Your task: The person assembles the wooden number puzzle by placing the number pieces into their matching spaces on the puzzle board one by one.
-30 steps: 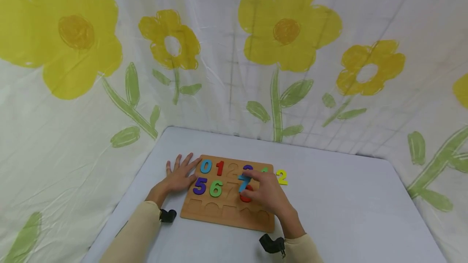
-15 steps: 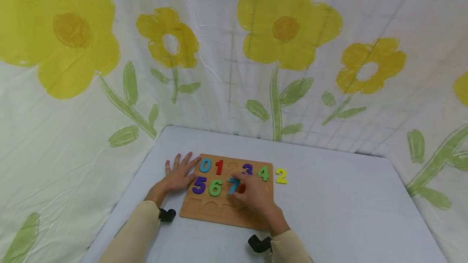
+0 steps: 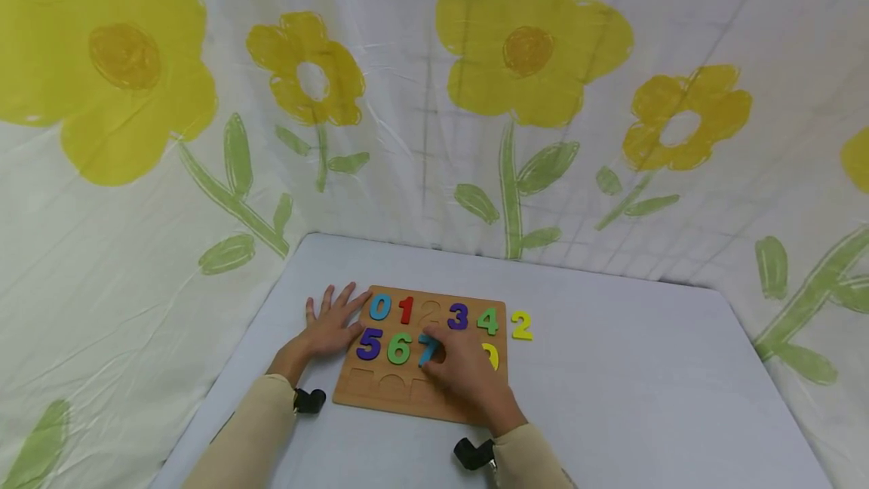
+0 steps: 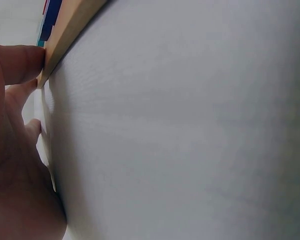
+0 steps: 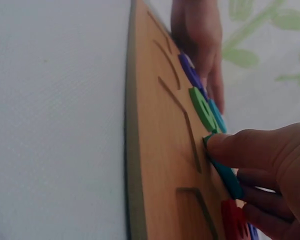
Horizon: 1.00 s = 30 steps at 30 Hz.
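My right hand (image 3: 468,372) pinches a blue number 7 (image 3: 425,353) between thumb and fingers, over the second row of a wooden number puzzle board (image 3: 434,411). In the right wrist view, the thumb lies on the near end of the 7 (image 5: 226,175), between the green 6 (image 5: 202,107) and a red piece (image 5: 233,220). Fingers spread, my left hand (image 3: 330,329) lies at the board's left edge, its thumb and index finger touching that side. The head view shows a yellow number 2 (image 3: 523,326) on the table, just right of the board.
Other numbers sit on the board, among them a purple 5 (image 3: 363,352), a purple 3 (image 3: 462,317) and a green 4 (image 3: 488,321). A recess shaped like a 2 (image 3: 431,312) shows in the top row. The white table (image 3: 631,368) meets a flower-printed curtain (image 3: 394,195) behind.
My right hand has moved left and brought the blue 7 from over the red piece to the spot right of the green 6. The left hand has stayed at the board's edge.
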{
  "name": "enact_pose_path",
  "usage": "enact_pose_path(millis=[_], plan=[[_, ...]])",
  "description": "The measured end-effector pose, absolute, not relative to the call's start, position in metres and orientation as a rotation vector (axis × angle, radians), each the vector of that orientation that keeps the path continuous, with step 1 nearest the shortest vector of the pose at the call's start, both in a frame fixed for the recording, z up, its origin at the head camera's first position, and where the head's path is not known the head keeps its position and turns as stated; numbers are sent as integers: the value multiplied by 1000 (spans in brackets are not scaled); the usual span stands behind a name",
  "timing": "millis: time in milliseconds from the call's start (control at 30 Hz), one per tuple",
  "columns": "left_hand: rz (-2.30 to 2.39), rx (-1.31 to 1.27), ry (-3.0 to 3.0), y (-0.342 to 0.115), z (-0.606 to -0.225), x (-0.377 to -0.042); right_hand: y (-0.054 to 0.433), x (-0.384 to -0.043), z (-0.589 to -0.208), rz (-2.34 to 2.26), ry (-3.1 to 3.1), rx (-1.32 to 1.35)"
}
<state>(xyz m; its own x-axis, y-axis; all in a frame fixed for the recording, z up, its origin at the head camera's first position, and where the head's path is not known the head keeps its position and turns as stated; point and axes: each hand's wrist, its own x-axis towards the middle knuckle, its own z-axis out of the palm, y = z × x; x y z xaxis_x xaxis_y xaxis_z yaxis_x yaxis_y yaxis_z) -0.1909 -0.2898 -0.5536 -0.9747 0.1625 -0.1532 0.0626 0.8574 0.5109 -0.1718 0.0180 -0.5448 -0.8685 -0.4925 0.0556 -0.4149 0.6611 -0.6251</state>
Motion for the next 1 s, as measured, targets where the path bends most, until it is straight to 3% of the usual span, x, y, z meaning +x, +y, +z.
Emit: enact_pose_path(millis=[633,1000], plan=[[797,195,2844,-291,-557,-192,25,-169,-535,-1058,2697,-747],[793,209,2838,-293,-554,-192,75,-184,-505,-1254,2664,-827]])
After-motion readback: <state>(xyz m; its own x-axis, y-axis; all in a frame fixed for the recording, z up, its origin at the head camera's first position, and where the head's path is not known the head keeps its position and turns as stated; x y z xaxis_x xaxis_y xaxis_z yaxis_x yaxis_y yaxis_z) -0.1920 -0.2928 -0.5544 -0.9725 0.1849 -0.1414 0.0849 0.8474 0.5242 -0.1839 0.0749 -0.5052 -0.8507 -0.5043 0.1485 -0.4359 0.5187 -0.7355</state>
